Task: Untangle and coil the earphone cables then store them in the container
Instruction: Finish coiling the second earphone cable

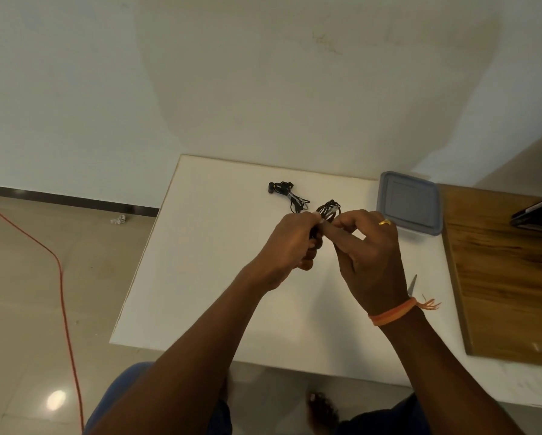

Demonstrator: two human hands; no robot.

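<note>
White worktop [219, 277] fills mid-frame; above it, left hand [290, 243] and right hand [368, 246] both pinch a black earphone bundle [328, 210]. Farther up lie a second earphone tangle [287, 196] and the lidded container [409, 202], right of centre. Pulling hard could tighten knots

No writing, label, brand, number or sign can be read anywhere in the view. The lid of the container [409, 202] carries a raised square panel (plain, with no lettering that shows), and the dark flat thing [537, 213] to the right of the container is cut off by the edge, with no marking legible on it. The earphone cables [287, 194] to the left of the container are too small to show any print.
</note>
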